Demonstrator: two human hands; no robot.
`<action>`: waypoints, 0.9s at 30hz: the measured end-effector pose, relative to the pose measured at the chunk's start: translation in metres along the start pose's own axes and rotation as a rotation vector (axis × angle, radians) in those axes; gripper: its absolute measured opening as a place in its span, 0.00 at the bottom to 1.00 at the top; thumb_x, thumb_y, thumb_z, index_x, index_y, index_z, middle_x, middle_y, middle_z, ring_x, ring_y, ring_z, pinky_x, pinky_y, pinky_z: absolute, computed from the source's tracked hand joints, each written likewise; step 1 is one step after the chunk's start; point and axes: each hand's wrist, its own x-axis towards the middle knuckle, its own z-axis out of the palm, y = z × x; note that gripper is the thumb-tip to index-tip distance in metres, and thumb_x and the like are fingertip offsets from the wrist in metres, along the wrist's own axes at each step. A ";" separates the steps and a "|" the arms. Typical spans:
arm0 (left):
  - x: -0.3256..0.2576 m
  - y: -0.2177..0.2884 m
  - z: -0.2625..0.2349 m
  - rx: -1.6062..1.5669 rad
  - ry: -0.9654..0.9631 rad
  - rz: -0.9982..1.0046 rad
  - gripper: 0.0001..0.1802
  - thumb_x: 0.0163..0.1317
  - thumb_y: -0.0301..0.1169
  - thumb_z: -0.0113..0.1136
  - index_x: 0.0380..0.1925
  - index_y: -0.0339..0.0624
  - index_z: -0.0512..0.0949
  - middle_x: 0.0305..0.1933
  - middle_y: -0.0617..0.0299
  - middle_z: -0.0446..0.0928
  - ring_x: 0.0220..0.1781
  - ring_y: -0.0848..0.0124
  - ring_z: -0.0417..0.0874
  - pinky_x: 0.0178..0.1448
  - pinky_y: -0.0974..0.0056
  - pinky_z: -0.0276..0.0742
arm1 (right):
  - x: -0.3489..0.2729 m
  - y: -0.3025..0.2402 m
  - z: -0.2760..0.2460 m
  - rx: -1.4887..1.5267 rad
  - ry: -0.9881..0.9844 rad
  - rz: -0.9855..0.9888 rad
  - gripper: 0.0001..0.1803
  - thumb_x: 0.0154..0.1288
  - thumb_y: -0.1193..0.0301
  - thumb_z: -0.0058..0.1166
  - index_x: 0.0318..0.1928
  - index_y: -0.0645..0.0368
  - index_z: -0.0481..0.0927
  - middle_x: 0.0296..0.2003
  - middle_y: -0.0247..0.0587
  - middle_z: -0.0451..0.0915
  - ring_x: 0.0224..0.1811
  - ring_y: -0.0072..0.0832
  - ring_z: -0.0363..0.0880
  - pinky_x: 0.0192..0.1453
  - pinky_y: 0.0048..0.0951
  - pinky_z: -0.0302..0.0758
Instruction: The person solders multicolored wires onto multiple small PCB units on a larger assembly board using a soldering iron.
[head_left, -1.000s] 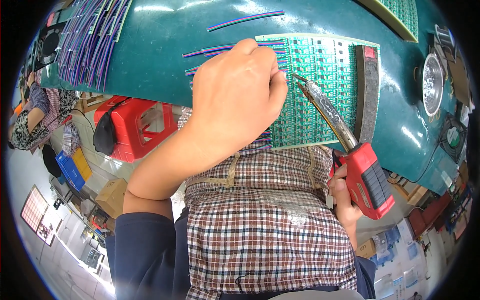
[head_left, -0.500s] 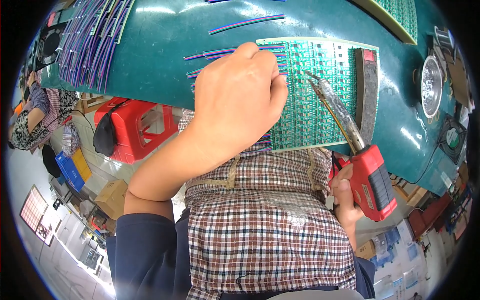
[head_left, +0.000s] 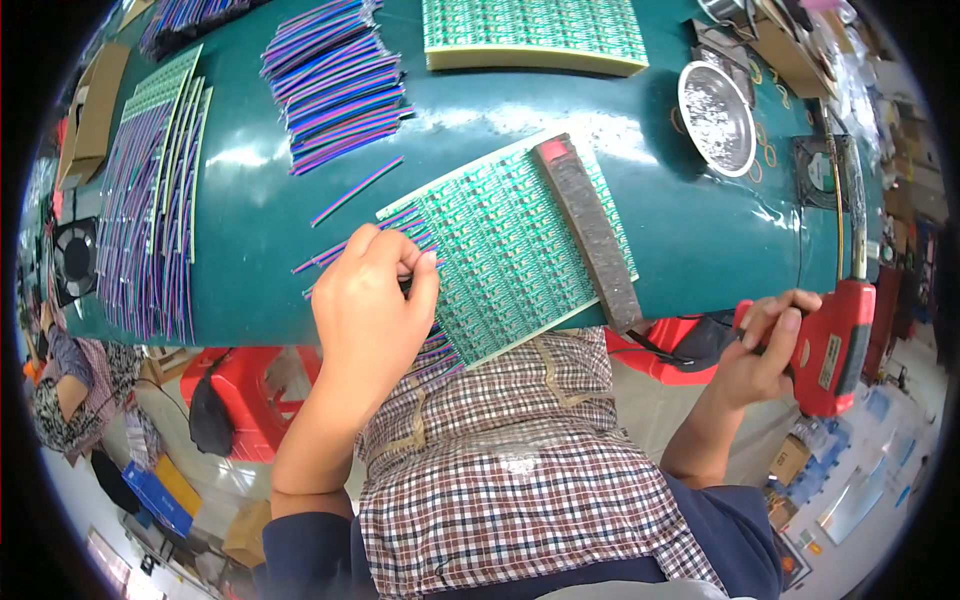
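A pale label marks the red soldering gun point(head_left: 838, 352), gripped in the right hand point(head_left: 765, 355) well to the right of the green circuit board point(head_left: 490, 265); its barrel points away from the person. The left hand point(head_left: 370, 295) curls over the board's left edge, beside coloured wires point(head_left: 320, 258); I cannot tell whether it pinches one. The board's near corner overhangs the table point(head_left: 690, 240), whose bare surface lies right of the board.
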 end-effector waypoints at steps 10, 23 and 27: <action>0.000 -0.003 -0.007 0.042 -0.017 0.000 0.09 0.53 0.30 0.66 0.22 0.40 0.76 0.27 0.57 0.76 0.27 0.58 0.81 0.32 0.57 0.76 | 0.001 0.011 0.005 -0.153 -0.038 0.295 0.12 0.67 0.76 0.54 0.48 0.67 0.75 0.24 0.32 0.72 0.14 0.12 0.59 0.19 0.19 0.56; 0.005 -0.008 -0.002 0.029 -0.053 0.031 0.11 0.55 0.32 0.67 0.22 0.37 0.76 0.26 0.59 0.76 0.22 0.69 0.78 0.29 0.65 0.73 | -0.075 -0.042 0.010 -0.053 -0.697 0.668 0.17 0.64 0.71 0.52 0.50 0.69 0.71 0.23 0.37 0.72 0.14 0.15 0.60 0.19 0.19 0.58; 0.005 -0.009 -0.001 -0.009 -0.054 0.026 0.10 0.53 0.31 0.66 0.22 0.38 0.76 0.27 0.57 0.77 0.24 0.62 0.79 0.30 0.60 0.75 | -0.081 -0.038 0.012 -0.133 -0.749 0.726 0.15 0.65 0.70 0.55 0.46 0.68 0.73 0.23 0.37 0.73 0.17 0.15 0.63 0.21 0.19 0.60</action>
